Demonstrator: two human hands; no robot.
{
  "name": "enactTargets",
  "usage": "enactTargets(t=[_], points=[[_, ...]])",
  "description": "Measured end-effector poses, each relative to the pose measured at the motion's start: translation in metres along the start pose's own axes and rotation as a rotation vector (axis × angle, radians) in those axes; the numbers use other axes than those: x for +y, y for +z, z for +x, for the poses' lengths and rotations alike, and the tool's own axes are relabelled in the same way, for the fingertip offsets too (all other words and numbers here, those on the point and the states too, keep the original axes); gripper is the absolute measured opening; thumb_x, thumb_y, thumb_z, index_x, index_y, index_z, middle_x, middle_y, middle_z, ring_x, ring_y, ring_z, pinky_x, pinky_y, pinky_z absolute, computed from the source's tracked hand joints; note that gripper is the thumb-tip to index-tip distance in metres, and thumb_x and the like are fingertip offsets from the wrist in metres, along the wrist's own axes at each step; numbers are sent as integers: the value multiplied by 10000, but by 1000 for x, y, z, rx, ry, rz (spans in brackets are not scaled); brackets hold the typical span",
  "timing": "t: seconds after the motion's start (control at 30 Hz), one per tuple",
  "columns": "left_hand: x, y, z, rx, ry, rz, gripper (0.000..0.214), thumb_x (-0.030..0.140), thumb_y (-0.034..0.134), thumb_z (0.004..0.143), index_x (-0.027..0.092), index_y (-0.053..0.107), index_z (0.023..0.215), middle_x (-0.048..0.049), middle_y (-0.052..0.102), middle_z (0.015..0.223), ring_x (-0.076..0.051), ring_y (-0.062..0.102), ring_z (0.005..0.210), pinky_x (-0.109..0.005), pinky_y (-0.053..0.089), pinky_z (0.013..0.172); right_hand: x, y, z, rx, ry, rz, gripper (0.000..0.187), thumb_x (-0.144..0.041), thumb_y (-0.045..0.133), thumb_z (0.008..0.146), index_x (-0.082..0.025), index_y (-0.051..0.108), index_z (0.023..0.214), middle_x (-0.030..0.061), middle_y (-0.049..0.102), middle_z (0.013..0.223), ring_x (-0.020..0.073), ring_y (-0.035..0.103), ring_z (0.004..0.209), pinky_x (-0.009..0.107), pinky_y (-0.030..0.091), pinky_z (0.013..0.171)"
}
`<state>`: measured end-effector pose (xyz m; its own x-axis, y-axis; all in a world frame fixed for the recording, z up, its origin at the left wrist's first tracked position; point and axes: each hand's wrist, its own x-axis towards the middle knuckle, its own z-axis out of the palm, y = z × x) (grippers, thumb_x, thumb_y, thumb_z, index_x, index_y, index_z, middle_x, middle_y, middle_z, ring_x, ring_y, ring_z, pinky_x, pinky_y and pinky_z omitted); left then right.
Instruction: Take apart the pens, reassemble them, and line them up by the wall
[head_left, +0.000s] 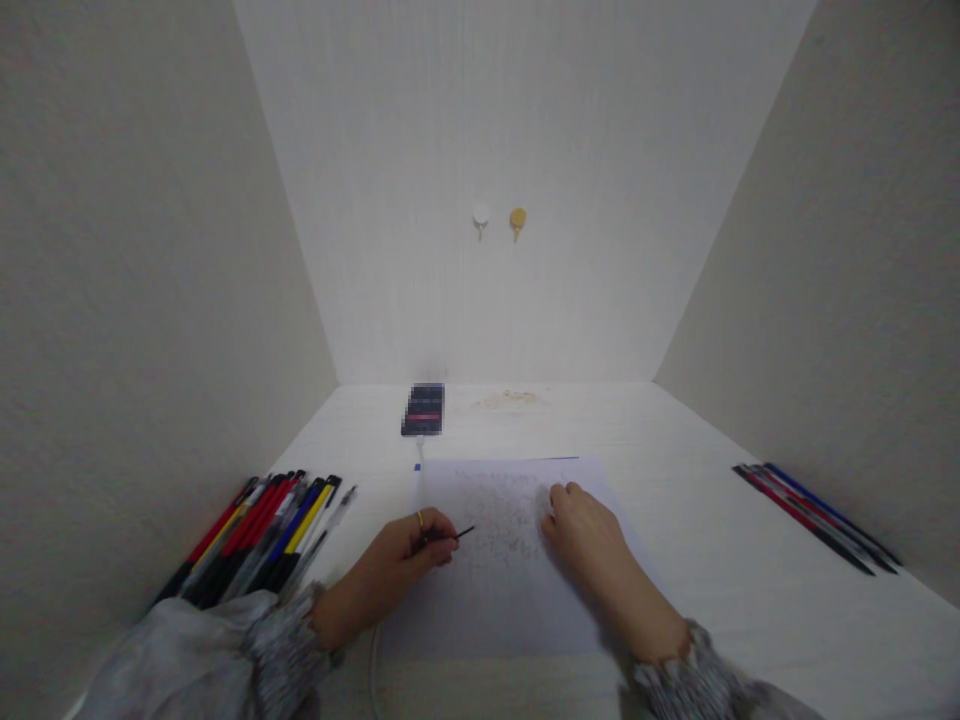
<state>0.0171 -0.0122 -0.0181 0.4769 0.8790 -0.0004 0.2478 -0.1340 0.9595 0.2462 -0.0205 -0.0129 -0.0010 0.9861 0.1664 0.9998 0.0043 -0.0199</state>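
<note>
My left hand, with a ring on one finger, is closed round a thin dark stick. Its tip points to the right over the paper; the rest is hidden in my fingers, so I cannot tell whether it is a pen part. A white sheet of paper lies under both hands, with faint small marks on its upper half. On the paper's right side is my right hand, its fingers curled in. Whatever it may hold is hidden.
Several pens in red, yellow, blue and black lie in a row at left. More pens lie by the right wall. A phone with a cable sits behind the paper. Two hooks hang on the back wall.
</note>
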Motion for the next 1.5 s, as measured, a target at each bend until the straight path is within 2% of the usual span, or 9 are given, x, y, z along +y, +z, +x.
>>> enactTargets(t=[0.17, 0.43, 0.63, 0.8, 0.93, 1.07, 1.3, 1.43, 1.5], points=[[2, -1, 0, 20, 1, 11, 96, 244, 499, 714, 161, 510, 759, 9, 512, 676, -122, 460, 648, -228, 354, 605, -4, 4, 0, -26, -64, -55, 249, -17, 353, 688, -92, 574, 774, 130, 588, 746, 197, 567, 689, 269, 387, 564], [-1, 1, 0, 9, 76, 4, 83, 248, 463, 738, 169, 474, 762, 8, 473, 699, -118, 421, 652, -232, 344, 610, -14, -2, -3, -35, -92, -33, 264, 9, 356, 677, -93, 569, 797, 132, 572, 770, 196, 558, 715, 281, 391, 592], [4, 0, 0, 15, 54, 44, 125, 292, 437, 767, 170, 462, 756, 23, 442, 654, -103, 381, 589, -216, 328, 548, -21, 1, -5, 57, -205, 271, 202, -68, 409, 702, -138, 558, 820, 81, 524, 850, 142, 537, 736, 247, 395, 637], [0, -1, -1, 42, 60, 27, 188, 337, 478, 747, 177, 472, 846, 44, 413, 608, -96, 381, 557, -209, 306, 508, -14, -6, 0, 159, -186, 743, 169, -75, 478, 656, -161, 563, 775, 22, 545, 717, 112, 523, 676, 229, 408, 624], [0, 1, -1, 23, 30, -27, 195, 348, 518, 718, 166, 511, 789, 47, 435, 575, -85, 384, 521, -205, 285, 480, -17, -13, -2, 48, -228, 1198, 132, -128, 492, 684, -179, 544, 794, -7, 559, 671, 102, 548, 634, 234, 429, 603], [5, 2, -2, 33, 26, -97, 192, 334, 543, 702, 156, 522, 771, 44, 449, 580, -73, 374, 507, -200, 276, 473, -30, -17, -8, -122, -232, 1451, 116, -163, 517, 691, -173, 534, 805, -6, 577, 657, 110, 569, 646, 251, 438, 620], [8, 2, -6, 4, 98, -121, 250, 286, 583, 676, 192, 535, 903, 48, 440, 645, -49, 330, 481, -192, 258, 462, -57, -7, -14, -278, -261, 1629, 171, -208, 564, 667, -182, 475, 810, -28, 548, 664, 99, 571, 555, 249, 458, 549], [8, 1, -7, -9, 94, -57, 149, 294, 566, 689, 158, 574, 749, 33, 469, 596, -73, 375, 512, -208, 289, 495, -68, -4, -16, -342, -238, 1654, 217, -231, 570, 663, -192, 411, 805, -49, 544, 615, 107, 570, 512, 248, 461, 511], [8, 0, -7, 0, 89, -39, 144, 296, 562, 691, 153, 565, 710, 32, 474, 572, -83, 387, 523, -212, 296, 505, -66, -6, -15, -322, -225, 1544, 186, -275, 548, 684, -186, 416, 781, -42, 546, 605, 116, 576, 517, 243, 455, 505]])
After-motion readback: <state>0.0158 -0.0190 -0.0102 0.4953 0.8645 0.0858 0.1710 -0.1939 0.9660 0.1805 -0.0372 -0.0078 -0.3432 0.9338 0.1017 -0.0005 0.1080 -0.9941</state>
